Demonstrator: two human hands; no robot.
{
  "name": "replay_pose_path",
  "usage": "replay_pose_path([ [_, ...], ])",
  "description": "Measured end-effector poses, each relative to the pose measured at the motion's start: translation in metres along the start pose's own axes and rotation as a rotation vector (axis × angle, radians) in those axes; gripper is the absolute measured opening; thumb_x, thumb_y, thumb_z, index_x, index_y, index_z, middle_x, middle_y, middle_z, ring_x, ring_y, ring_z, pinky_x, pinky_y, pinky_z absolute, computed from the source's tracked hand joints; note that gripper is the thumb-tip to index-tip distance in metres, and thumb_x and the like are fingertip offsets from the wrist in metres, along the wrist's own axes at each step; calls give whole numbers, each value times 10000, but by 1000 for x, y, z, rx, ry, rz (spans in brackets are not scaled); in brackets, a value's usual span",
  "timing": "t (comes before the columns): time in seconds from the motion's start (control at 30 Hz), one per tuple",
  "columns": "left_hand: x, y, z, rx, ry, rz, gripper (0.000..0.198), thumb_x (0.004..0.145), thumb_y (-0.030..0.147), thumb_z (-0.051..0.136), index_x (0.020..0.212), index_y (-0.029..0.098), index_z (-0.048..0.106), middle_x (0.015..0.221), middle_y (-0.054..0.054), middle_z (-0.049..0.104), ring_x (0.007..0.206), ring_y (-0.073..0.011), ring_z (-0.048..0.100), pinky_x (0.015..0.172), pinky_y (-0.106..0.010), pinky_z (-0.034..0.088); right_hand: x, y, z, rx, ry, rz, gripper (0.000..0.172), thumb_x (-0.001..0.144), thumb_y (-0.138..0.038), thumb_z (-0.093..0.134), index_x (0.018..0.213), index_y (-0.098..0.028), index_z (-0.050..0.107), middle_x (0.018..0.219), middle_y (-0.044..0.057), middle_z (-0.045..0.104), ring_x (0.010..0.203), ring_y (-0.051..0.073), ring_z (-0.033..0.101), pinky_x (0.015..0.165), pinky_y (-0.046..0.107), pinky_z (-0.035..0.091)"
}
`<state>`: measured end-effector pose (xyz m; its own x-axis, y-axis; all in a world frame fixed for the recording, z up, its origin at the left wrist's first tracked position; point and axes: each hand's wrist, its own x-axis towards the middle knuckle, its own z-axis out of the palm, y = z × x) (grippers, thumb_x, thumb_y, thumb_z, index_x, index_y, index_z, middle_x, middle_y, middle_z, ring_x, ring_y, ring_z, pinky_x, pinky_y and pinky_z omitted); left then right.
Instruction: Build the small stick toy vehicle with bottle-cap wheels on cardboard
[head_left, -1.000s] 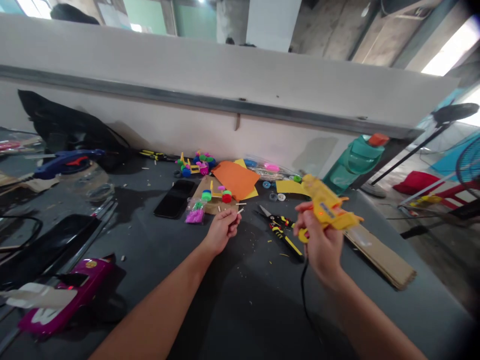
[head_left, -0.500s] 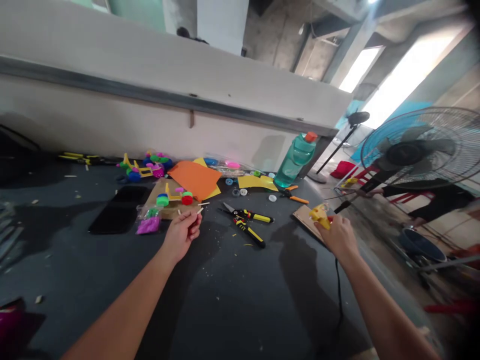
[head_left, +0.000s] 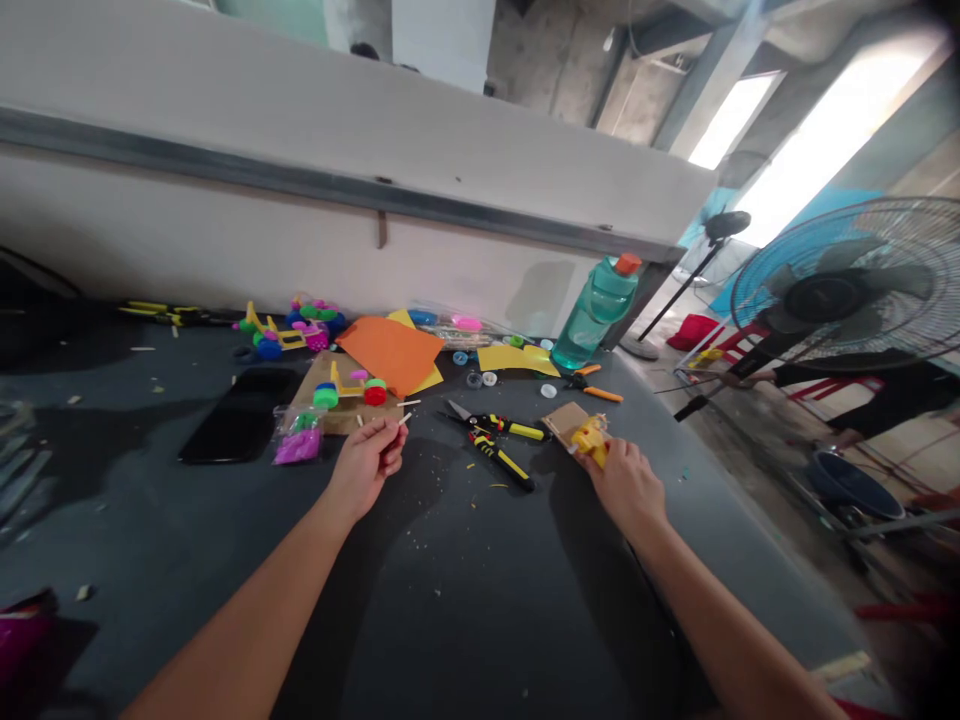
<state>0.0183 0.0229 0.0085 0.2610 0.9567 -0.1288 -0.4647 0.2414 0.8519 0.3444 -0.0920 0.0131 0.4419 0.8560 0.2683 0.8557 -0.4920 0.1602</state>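
Observation:
My left hand (head_left: pixel 365 464) is closed in a pinch on a thin wooden stick (head_left: pixel 403 420), just in front of a small toy car with bottle-cap wheels (head_left: pixel 349 388) on a cardboard piece. My right hand (head_left: pixel 621 482) is wrapped round a yellow glue gun (head_left: pixel 589 439), low over a strip of cardboard (head_left: pixel 564 420) on the dark table (head_left: pixel 465 580). Between my hands lie black-and-yellow snips (head_left: pixel 495 445).
An orange paper sheet (head_left: pixel 390 352), a black phone (head_left: pixel 238 414), a bag of purple bits (head_left: pixel 294 440), another cap toy (head_left: pixel 289 330), loose caps, orange-handled pliers (head_left: pixel 592 385) and a green water bottle (head_left: pixel 596 310) crowd the far table. A wall (head_left: pixel 300 230) stands behind; a fan (head_left: pixel 847 285) at right.
My right hand has brought the glue gun down from the air to the cardboard strip. The view swung right. My left hand kept its pinch on the stick.

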Motion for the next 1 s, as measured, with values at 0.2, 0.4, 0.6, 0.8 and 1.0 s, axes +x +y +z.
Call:
replay_pose_path([
  [0.2,-1,1,1,-2,4,1,125,695,206,643,649,122,563,631,15,499,418,-20,340,364,-148,239,0,-15,-5,-37,-7,-22,414,873,-470,397,995,-89,504,927,177,564,879,290,551,675,343,416],
  [0.4,-1,1,1,8,5,1,131,696,215,643,648,120,567,621,17,497,414,-20,337,361,-151,237,3,-14,-9,-4,-103,-31,410,867,-446,400,1001,-79,526,957,194,559,927,308,535,720,376,412],
  [0.6,-1,1,1,5,5,2,143,681,225,655,646,123,560,625,18,503,414,-18,336,364,-150,239,5,-15,-20,6,-155,-51,439,837,-448,443,1022,-60,533,948,192,571,903,315,547,706,368,418],
  [0.8,-3,3,1,96,37,101,157,694,261,643,647,137,559,583,26,475,399,-24,319,358,-155,226,13,-29,-51,177,-11,-159,426,824,-398,481,1128,-100,490,1015,166,577,961,297,533,788,375,410],
  [1.0,0,15,-19,158,388,489,175,758,331,568,688,171,553,558,52,418,398,-36,295,369,-166,216,20,-113,-78,613,-45,-702,229,839,-244,472,1044,-186,559,977,76,607,928,199,552,833,318,409],
])
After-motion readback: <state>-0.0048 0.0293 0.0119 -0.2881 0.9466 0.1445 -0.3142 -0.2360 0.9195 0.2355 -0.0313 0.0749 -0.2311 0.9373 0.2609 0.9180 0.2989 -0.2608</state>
